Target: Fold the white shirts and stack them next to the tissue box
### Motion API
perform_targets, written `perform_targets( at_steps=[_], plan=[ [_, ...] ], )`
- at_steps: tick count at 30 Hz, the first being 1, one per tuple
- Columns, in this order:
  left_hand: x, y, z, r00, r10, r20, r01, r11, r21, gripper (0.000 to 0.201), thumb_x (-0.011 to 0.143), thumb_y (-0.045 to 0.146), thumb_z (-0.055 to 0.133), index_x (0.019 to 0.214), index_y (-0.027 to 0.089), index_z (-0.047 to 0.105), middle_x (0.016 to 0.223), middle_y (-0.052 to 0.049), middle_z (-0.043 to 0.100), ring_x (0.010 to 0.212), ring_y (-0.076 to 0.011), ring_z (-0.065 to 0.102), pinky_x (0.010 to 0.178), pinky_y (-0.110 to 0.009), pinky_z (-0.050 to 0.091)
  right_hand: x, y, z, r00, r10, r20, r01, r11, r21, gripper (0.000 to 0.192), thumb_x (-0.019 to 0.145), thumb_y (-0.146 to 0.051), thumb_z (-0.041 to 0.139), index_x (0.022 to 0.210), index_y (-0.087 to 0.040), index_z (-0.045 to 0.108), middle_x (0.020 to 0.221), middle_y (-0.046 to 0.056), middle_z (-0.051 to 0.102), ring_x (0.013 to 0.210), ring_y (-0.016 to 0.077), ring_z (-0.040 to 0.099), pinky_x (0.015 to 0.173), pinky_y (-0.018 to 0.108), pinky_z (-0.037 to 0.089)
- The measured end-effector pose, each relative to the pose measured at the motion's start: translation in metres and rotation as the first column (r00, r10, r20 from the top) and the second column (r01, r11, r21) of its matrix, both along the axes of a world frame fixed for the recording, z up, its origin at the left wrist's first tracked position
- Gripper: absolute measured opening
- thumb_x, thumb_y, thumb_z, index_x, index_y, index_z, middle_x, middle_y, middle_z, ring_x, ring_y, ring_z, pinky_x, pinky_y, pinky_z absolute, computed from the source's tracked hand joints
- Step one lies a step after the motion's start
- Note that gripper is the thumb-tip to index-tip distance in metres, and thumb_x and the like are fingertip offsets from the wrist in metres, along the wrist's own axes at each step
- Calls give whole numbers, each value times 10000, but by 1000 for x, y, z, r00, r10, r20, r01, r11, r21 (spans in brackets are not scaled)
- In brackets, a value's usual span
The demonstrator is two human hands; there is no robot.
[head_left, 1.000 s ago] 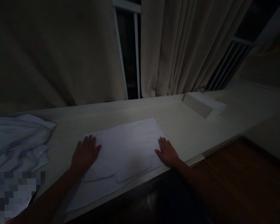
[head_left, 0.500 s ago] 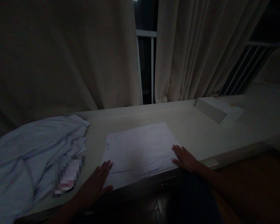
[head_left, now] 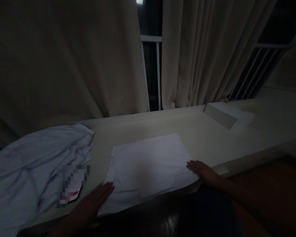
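Observation:
A folded piece of white cloth point(head_left: 148, 164), perhaps a garment, lies nearly flat in front of me, its near edge reaching the front edge of the pale ledge point(head_left: 133, 130). My left hand point(head_left: 101, 196) rests at its left side near the front corner, fingers straight and together. On the opposite side, my right hand point(head_left: 203, 171) lies with outstretched fingers touching the cloth's right edge. Neither hand visibly grips anything. Small creases run across the cloth's near part.
A rumpled pile of light cloth point(head_left: 44, 161) covers the ledge's left end, with a pixelated flat object point(head_left: 72, 187) beside it. A white box-like object point(head_left: 220, 115) sits at the back right. Beige curtains point(head_left: 108, 59) hang behind the ledge, partly covering a white railing point(head_left: 151, 39).
Both hands have moved outward and towards me along the cloth's sides. The cloth's near part now spreads wider and closer to me. The view has shifted slightly.

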State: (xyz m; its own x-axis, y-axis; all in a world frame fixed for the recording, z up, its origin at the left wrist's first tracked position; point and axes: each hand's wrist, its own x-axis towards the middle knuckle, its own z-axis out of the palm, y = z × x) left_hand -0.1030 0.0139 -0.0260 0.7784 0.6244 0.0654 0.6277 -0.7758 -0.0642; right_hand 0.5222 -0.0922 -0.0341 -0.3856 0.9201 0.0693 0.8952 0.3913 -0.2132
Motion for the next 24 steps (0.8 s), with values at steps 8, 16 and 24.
perform_targets(
  at_steps=[8, 16, 24],
  plan=[
    [-21, 15, -29, 994, -19, 105, 24, 999, -43, 645, 823, 415, 594, 1430, 459, 380, 1430, 48, 494, 1306, -268, 491, 1031, -409, 485, 3, -4, -5, 1000, 8, -25, -6, 999, 54, 516, 818, -147, 494, 1295, -302, 612, 1368, 32, 572, 1280, 238, 502, 1091, 481, 341],
    [-15, 18, -25, 916, 267, 299, -192, 947, -258, 479, 813, 455, 541, 1282, 369, 574, 1302, -10, 634, 1190, -258, 597, 993, -364, 498, -14, 4, 27, 992, -55, -117, 61, 997, 45, 436, 728, -141, 515, 1109, -238, 704, 1183, 83, 677, 1221, 272, 515, 1046, 454, 369],
    [31, 93, 49, 627, 672, 394, -422, 718, -553, 510, 818, 620, 437, 910, 182, 682, 970, -88, 729, 934, -289, 662, 855, -400, 520, 9, 116, 95, 858, -264, -440, 107, 930, -350, 191, 730, -249, 553, 790, -167, 715, 797, 52, 706, 747, 212, 631, 739, 334, 484]
  ],
)
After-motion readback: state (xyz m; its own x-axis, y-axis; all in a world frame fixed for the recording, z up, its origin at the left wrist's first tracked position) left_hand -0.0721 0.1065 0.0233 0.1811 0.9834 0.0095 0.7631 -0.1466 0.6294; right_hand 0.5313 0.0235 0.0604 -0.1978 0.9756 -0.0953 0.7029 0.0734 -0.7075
